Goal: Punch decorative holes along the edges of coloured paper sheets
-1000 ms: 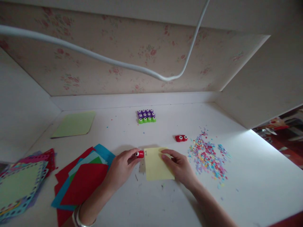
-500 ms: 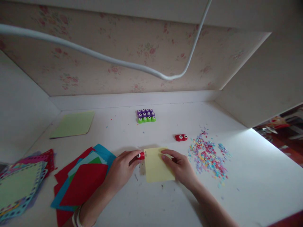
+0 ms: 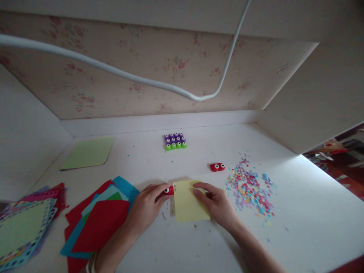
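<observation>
The left hand [image 3: 148,201] pinches the red punch [image 3: 170,190] between its fingers, at the yellow sheet's [image 3: 187,208] left edge; the right hand's [image 3: 218,204] fingers, nearly together, grip the sheet. Holding it flat and square should help.

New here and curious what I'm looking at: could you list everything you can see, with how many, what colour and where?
Wallpaper: one wall, beige with pink flowers, back
Cable: one, white, across the wallpaper
Table: one, white, under everything
Pale paper: count unclear, light green, back left
Lacy-edged sheets: several, mixed colours, far left
Plain sheets: several, red, blue, green, beside left forearm
Purple punches: eight, back middle
Green punches: four, before the purple
Red punches: two, right of middle
Confetti: many, mixed, right
Held punch: one, red, left hand
Yellow sheet: one visible, between hands
Right-edge items: blurred
Bangle: count unclear, pale, left wrist
Hands: two, left and right, front middle
</observation>
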`<state>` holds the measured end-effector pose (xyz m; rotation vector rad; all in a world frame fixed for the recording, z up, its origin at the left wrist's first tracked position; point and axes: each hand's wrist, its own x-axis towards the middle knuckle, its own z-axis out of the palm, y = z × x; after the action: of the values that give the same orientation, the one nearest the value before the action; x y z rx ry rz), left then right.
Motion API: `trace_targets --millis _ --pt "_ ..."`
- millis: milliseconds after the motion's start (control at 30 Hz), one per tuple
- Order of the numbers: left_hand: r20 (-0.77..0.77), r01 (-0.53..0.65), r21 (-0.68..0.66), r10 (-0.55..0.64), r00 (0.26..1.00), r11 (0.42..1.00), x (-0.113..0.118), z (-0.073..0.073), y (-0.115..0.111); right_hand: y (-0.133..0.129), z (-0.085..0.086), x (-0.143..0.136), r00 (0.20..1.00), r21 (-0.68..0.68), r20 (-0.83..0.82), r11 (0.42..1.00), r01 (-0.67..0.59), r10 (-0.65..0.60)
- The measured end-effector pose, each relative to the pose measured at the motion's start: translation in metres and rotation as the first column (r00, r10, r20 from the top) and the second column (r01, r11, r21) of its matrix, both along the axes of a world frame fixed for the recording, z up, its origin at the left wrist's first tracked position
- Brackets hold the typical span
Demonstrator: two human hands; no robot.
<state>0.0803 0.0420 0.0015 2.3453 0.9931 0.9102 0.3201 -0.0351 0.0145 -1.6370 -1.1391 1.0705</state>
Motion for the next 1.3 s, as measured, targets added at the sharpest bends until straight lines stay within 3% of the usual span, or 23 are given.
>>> trace_targets --millis 300,467,567,700,767,867,1300 --pt "-0.024 0.057 0.047 -0.056 0.998 0.997 -0.001 -0.001 0.000 -0.002 0.005 -0.002 0.999 0.048 0.041 0.999 -0.012 0.010" --pt "-0.073 0.069 0.060 -0.065 0.995 0.996 0.001 0.003 -0.001 -0.002 0.006 -0.003 0.977 0.063 0.189 0.992 -0.111 0.097" --pt "-0.090 0.047 0.032 -0.044 0.995 0.998 0.001 0.005 -0.003 -0.004 0.008 -0.004 0.921 0.160 0.357 0.961 -0.224 0.155" --pt "-0.110 0.067 0.033 -0.063 0.992 0.997 0.001 0.007 -0.007 -0.008 0.011 0.000 0.765 0.308 0.642 0.901 -0.305 0.039" --pt "-0.118 0.064 0.045 -0.059 0.991 0.997 0.001 0.008 -0.009 -0.008 0.011 0.002 0.673 0.291 0.739 0.881 -0.372 0.040" --pt "-0.127 0.066 0.042 -0.060 0.990 0.997 0.001 0.009 -0.011 -0.005 0.010 0.003 0.587 0.221 0.797 0.838 -0.499 0.139" --pt "-0.143 0.072 0.033 -0.066 0.988 0.997 0.002 0.016 -0.010 0.000 0.004 0.004 0.540 0.165 0.820 0.825 -0.540 0.189"
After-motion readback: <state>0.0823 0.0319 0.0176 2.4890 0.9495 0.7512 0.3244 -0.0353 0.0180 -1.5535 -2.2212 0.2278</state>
